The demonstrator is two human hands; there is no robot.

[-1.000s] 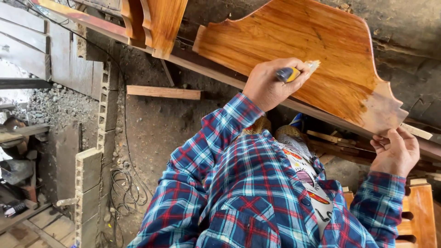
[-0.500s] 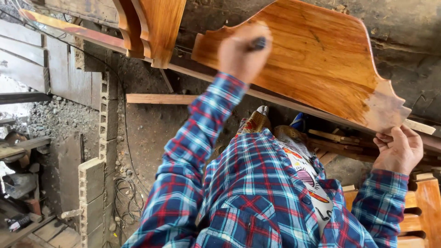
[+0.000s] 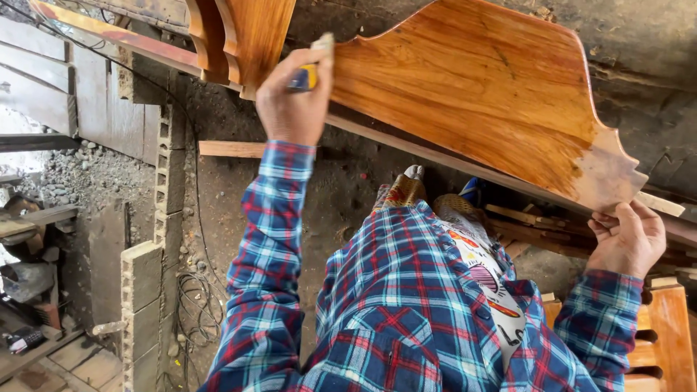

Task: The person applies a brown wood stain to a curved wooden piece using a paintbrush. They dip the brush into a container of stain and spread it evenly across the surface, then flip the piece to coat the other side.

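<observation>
A large carved wooden panel (image 3: 494,94), glossy orange-brown with a scalloped edge, lies tilted across the upper right. My left hand (image 3: 294,98) is closed around a brush (image 3: 308,72) with a blue and yellow handle, its pale tip touching the panel's left end. My right hand (image 3: 628,239) grips the panel's narrow right end from below. Both arms wear a blue and red plaid shirt. My feet (image 3: 406,189) stand on the dirt floor under the panel.
More varnished wooden pieces (image 3: 247,36) lean at the top left. Stacked concrete blocks (image 3: 141,290), a loose plank (image 3: 232,149) and coiled cables (image 3: 192,305) lie on the ground at left. A slatted wooden frame (image 3: 664,341) stands at the bottom right.
My left hand has swept the brush leftward along the panel, from its middle to its left end. My right hand has stayed on the right end.
</observation>
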